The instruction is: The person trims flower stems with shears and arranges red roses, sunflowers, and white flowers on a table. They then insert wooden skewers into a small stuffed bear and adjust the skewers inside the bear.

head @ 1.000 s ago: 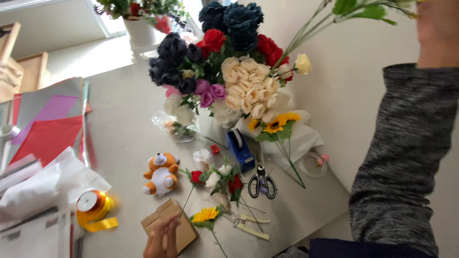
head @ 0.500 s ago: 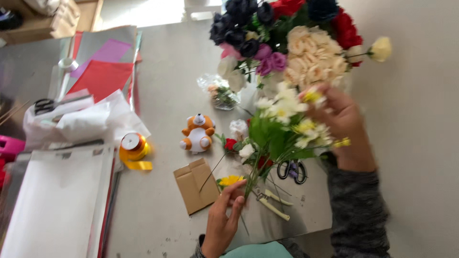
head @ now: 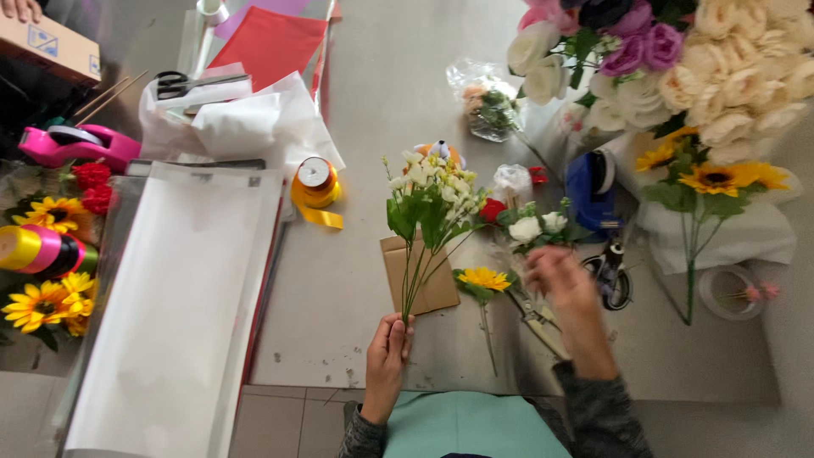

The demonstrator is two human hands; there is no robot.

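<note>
My left hand [head: 387,352] grips the stems of a spray of small white and yellow flowers [head: 428,199], held upright over a brown card [head: 417,273]. My right hand [head: 562,282] hovers with fingers apart above loose stems: a small yellow sunflower [head: 484,279], a white rose [head: 525,229] and a red rose [head: 491,210]. Scissors [head: 612,276] lie just right of that hand.
A large flower bunch [head: 721,68] and sunflowers [head: 716,178] fill the top right by a blue tape dispenser [head: 589,187]. An orange ribbon roll [head: 315,182], white paper [head: 182,305], tissue [head: 237,119], red sheet [head: 267,42] and a pink dispenser [head: 76,144] lie left. Another person's hand [head: 21,8] rests top left.
The spray has passed from my right hand to my left, which now holds its stems. My right hand has dropped to the loose flowers on the table. The view has tilted down.
</note>
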